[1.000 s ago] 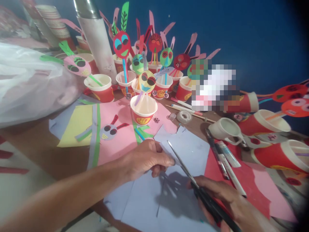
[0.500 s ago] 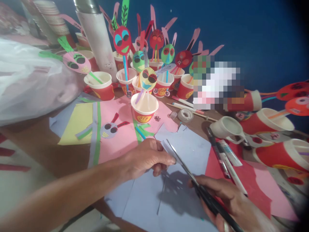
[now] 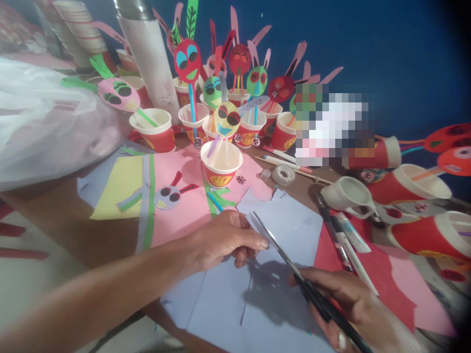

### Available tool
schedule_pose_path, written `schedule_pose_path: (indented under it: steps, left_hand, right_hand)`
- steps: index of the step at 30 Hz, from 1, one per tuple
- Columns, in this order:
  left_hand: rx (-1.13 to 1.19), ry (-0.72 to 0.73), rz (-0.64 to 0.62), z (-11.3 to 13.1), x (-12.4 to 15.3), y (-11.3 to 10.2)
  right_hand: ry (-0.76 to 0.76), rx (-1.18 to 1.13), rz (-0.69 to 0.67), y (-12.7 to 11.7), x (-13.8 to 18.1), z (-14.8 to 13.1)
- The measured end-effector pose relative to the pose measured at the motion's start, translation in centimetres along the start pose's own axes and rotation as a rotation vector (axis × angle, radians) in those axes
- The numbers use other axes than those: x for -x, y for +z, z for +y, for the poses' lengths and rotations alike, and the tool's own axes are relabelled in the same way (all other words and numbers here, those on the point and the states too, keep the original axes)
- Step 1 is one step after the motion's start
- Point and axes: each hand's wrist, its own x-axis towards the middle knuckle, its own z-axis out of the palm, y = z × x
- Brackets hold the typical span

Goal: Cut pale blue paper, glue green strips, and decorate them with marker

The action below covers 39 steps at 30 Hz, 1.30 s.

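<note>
My left hand [image 3: 230, 238] pinches a small strip of pale blue paper [image 3: 253, 223] between thumb and fingers. In my right hand [image 3: 342, 299] is a pair of scissors [image 3: 316, 296] with black handles. Their blades lie along the strip, close to my left thumb, and look nearly closed. Beneath both hands spread pale blue paper sheets [image 3: 217, 304], with the hands' shadow on them. A paper cup [image 3: 221, 169] holding a yellow paper face [image 3: 226, 117] on straws stands just beyond my left hand. A pale blue paper face [image 3: 168, 197] with red ears lies on pink paper [image 3: 184, 166].
Several red cups with paper faces line the back, beside a white flask [image 3: 150, 63]. A plastic bag [image 3: 55, 127] bulges at left. On the right are a white mug [image 3: 346, 192], markers [image 3: 334, 233], red paper [image 3: 390, 284] and more cups. Clear tape [image 3: 283, 174] lies mid-table.
Both hands keep almost the same place and hold. The scissor blades look slightly more closed along the paper strip. The view has shifted very slightly.
</note>
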Motion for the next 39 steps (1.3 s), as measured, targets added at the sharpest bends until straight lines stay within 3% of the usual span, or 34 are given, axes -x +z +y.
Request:
schedule_pose_path:
  steps: [7,19,39]
  left_hand:
    - [0.0,-0.03,0.003,0.2,0.0,0.1]
    - [0.008,-0.039,-0.029,-0.2,-0.3,-0.3]
    - [0.017,-0.055,-0.039,-0.3,-0.3,-0.2]
  right_hand:
    - [-0.038,0.046,-0.069,-0.3,-0.3,-0.6]
    - [-0.064,0.068,-0.032,-0.9,-0.2,0.9]
    - [-0.024,0.178,-0.064,-0.9,-0.3,0.2]
